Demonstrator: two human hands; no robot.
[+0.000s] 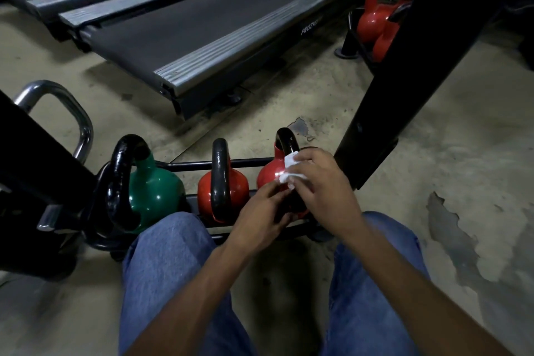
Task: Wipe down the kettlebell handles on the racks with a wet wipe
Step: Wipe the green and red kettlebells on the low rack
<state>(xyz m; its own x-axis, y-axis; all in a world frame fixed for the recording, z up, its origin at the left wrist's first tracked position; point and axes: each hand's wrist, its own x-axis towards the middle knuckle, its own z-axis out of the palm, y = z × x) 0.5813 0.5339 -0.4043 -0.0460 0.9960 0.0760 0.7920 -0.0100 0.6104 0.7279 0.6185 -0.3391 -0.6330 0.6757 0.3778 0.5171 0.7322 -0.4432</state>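
Note:
Three kettlebells sit in a low black rack (202,165): a green one (153,191) on the left, a red one (224,188) in the middle, a red one (270,172) on the right. Each has a black handle. My right hand (320,185) holds a white wet wipe (290,169) against the right kettlebell's handle (286,140). My left hand (263,217) grips the lower part of the same kettlebell, fingers curled round it. The near side of that kettlebell is hidden by both hands.
A black slanted frame post (404,72) stands right of the rack. More red kettlebells (375,20) sit on a far rack. Treadmill decks (202,26) lie behind. A chrome handle (66,113) and black frame are at left. My knees in jeans (167,269) are below.

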